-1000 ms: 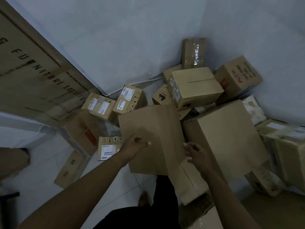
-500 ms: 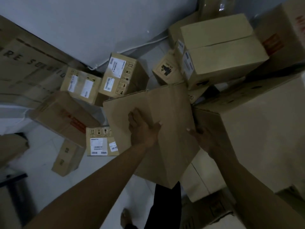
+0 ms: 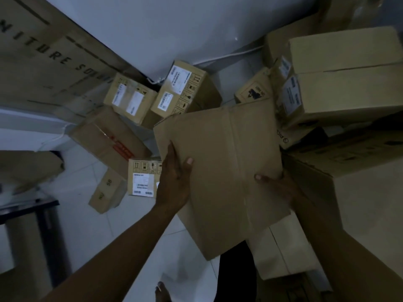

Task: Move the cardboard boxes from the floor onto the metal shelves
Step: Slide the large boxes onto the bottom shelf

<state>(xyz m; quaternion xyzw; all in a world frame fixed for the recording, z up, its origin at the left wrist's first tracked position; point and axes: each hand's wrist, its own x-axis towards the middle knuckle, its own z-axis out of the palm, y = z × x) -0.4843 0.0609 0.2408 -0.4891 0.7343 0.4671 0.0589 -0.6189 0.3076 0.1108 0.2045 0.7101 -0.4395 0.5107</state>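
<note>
A plain brown cardboard box [image 3: 220, 162] sits tilted in the middle of a pile on the floor. My left hand [image 3: 174, 182] grips its left edge, thumb on the top face and fingers wrapped down the side. My right hand [image 3: 281, 188] holds the right edge, thumb lying on top, the other fingers hidden behind the box. No metal shelf surface shows clearly.
Several smaller labelled boxes [image 3: 184, 90] lie against the white wall behind. A large box [image 3: 342, 77] and a big carton [image 3: 357, 192] crowd the right. A long flat printed carton [image 3: 43, 53] leans at left. A dark metal frame [image 3: 28, 210] stands at lower left on the tiled floor [image 3: 91, 232].
Both hands reached down from above the box and closed on its two sides. The view has dropped closer to the pile.
</note>
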